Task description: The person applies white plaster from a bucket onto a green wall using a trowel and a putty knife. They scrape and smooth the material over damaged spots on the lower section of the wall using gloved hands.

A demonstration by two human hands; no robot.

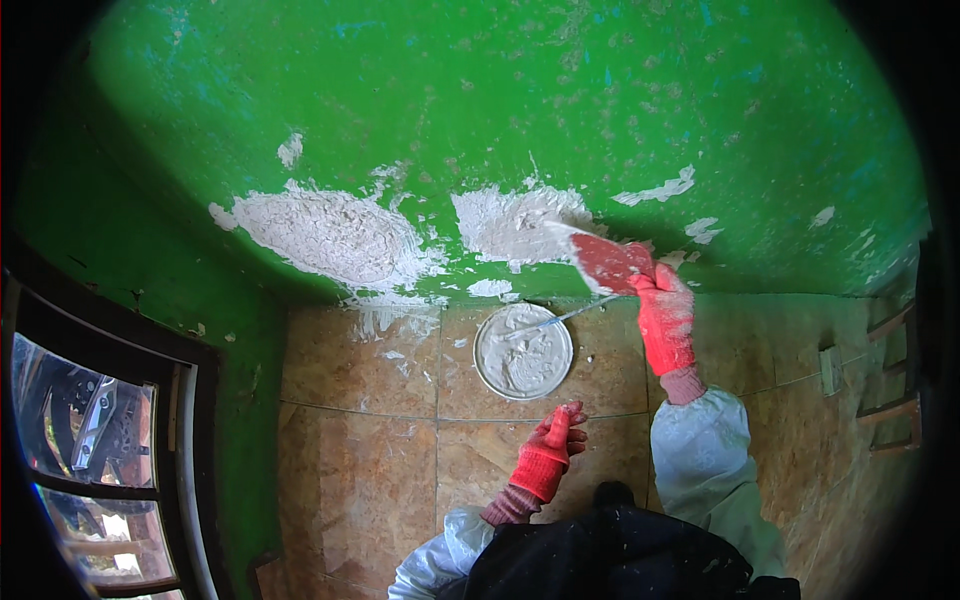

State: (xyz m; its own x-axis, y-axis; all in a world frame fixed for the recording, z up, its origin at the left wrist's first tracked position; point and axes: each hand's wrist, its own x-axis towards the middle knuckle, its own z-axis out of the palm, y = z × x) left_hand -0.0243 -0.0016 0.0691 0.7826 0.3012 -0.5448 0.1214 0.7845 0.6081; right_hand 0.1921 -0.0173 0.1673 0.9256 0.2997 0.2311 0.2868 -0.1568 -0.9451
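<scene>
Red gloves (540, 472) with matt knit cuffs (683, 385) cover the left hand (553, 446) and right hand (665, 312). Beyond the right, the painted green wall (450, 100) has a soft sheen, its white patches (330, 235) rough; ahead of the left, grey-white paste (530, 372) looks creamy and ridged.

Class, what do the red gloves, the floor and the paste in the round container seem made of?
Red gloves: probably rubber-coated knit, matte, with ribbed cuffs.
Floor: likely ceramic or stone tile, dull, mottled brown, split into rectangles.
Paste: seemingly plaster or filler, creamy finish, with soft ridges.
</scene>
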